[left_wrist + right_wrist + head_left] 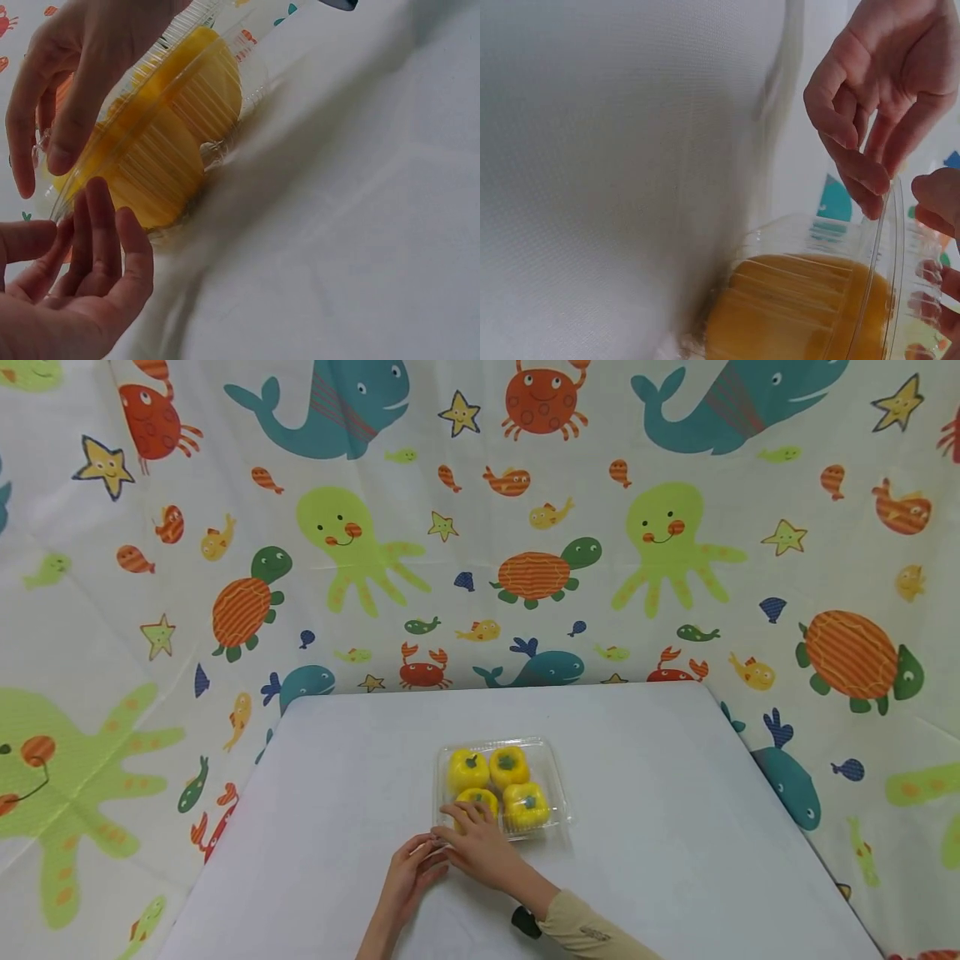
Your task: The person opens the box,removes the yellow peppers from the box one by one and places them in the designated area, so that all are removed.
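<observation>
A clear plastic clamshell container (557,781) lies on the table with several yellow bell peppers (527,808) inside, its lid down over them. At its near left corner, my left hand (408,878) has curled fingers and thumb at the rim, gripping the edge; the left wrist view shows this hand (82,292) just below the rim. My right hand (487,852) reaches over the near left part of the lid, fingers bent down and touching the plastic. In the right wrist view, its fingers (930,300) show partly through the lid. One pepper is partly hidden by the right hand.
A white cloth covers the table (652,793). Behind and at both sides hangs a curtain (465,477) printed with sea animals. A small dark device (527,922) sits at the right wrist, beside the beige sleeve (596,931).
</observation>
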A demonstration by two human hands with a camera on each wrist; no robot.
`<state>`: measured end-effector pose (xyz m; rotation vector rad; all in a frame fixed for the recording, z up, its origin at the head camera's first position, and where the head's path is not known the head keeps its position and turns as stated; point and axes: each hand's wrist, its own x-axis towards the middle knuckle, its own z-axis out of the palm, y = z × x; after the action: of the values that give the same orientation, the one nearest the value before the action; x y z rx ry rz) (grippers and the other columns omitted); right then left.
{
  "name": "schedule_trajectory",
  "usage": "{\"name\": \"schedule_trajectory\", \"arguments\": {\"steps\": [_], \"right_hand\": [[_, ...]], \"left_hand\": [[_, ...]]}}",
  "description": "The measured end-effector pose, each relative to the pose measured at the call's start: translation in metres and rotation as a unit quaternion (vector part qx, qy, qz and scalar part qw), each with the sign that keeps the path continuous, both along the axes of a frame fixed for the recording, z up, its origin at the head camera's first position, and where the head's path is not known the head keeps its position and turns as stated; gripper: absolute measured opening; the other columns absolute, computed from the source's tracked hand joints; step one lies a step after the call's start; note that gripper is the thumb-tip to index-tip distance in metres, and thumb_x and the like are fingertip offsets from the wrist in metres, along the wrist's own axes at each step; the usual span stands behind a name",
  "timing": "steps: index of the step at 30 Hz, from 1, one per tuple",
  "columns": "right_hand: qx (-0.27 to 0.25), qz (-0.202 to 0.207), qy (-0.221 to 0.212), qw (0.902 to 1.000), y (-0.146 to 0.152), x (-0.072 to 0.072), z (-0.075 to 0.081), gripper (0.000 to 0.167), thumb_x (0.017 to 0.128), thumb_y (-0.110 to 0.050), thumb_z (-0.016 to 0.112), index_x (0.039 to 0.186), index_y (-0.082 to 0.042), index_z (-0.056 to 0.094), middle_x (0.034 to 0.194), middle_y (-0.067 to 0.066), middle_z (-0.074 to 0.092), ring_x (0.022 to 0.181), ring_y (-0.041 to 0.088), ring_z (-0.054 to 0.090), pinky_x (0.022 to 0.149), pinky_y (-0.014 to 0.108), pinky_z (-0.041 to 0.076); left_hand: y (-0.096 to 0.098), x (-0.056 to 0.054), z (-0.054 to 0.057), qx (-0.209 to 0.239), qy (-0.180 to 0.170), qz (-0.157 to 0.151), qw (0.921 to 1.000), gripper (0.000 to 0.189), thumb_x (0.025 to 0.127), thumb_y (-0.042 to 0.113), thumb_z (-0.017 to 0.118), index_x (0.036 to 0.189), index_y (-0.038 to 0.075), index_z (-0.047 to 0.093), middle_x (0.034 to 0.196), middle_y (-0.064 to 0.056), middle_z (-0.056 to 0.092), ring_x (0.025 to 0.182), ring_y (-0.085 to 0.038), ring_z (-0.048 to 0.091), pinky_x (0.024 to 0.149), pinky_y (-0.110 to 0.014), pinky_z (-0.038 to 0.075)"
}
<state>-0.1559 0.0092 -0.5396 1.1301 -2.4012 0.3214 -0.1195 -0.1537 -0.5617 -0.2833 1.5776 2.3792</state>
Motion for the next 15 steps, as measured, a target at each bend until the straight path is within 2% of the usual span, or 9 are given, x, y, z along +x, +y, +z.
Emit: {"name": "schedule_trajectory", "arguments": {"steps": [6,15], "right_hand": [[-0.009,0.0,0.009,0.9999,-0.0068,-0.0014,-0.0002,0.021,0.078,-0.033,0.066,0.098,-0.027,0.061,0.122,0.002,0.05,0.112,0.019,0.044,0.093,0.037,0.034],[0.011,-0.01,0.027,0.9995,-0.0098,-0.0055,-0.001,0.016,0.078,-0.034,0.066,0.092,-0.03,0.06,0.12,0.001,0.051,0.111,0.018,0.045,0.092,0.036,0.038]], "left_hand": [[-0.0023,0.0002,-0.0034,-0.007,-0.005,-0.001,1.0,0.016,0.093,0.012,0.045,0.089,0.02,0.058,0.085,0.01,0.066,0.081,-0.006,0.064,0.072,-0.027,0.052],[-0.0048,-0.0023,-0.0077,-0.018,0.008,-0.003,0.9998,0.016,0.092,0.011,0.045,0.089,0.019,0.058,0.083,0.009,0.065,0.08,-0.006,0.064,0.07,-0.025,0.052]]}}
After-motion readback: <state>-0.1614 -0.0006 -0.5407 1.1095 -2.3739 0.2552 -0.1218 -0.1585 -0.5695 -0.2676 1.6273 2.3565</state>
